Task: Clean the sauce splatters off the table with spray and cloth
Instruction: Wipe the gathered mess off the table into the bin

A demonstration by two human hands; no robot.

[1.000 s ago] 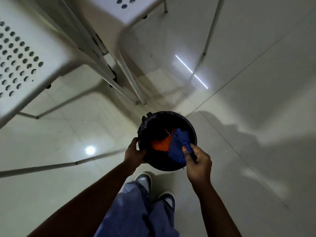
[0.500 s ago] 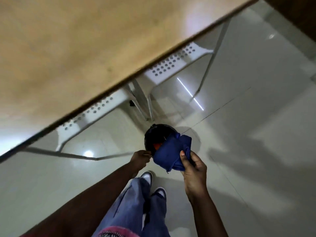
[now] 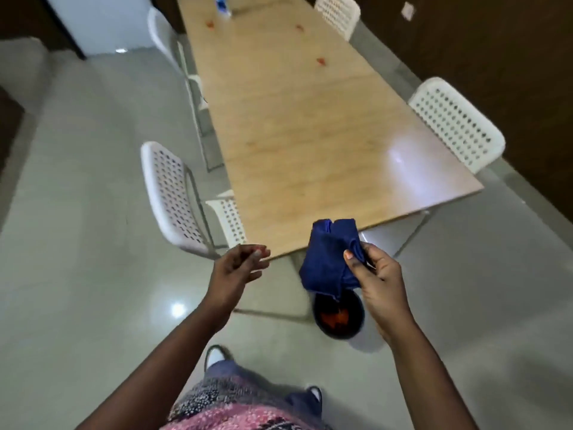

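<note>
Right hand (image 3: pixel 379 274) pinches blue cloth (image 3: pixel 330 259) — left hand (image 3: pixel 235 268) loose, empty

The right hand (image 3: pixel 379 280) pinches a bunched blue cloth (image 3: pixel 330 259) above a dark bin (image 3: pixel 338 318) on the floor. The left hand (image 3: pixel 237 268) is empty, fingers spread. Red splatters (image 3: pixel 321 61) mark the wooden table (image 3: pixel 310 135).

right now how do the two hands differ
The right hand pinches the blue cloth between thumb and fingers; the left hand holds nothing. The right hand is closed on the cloth above the bin, while the left hand is loosely open with fingers curled, off to the side near the table edge. Both are bare and raised in front of the person.
</note>
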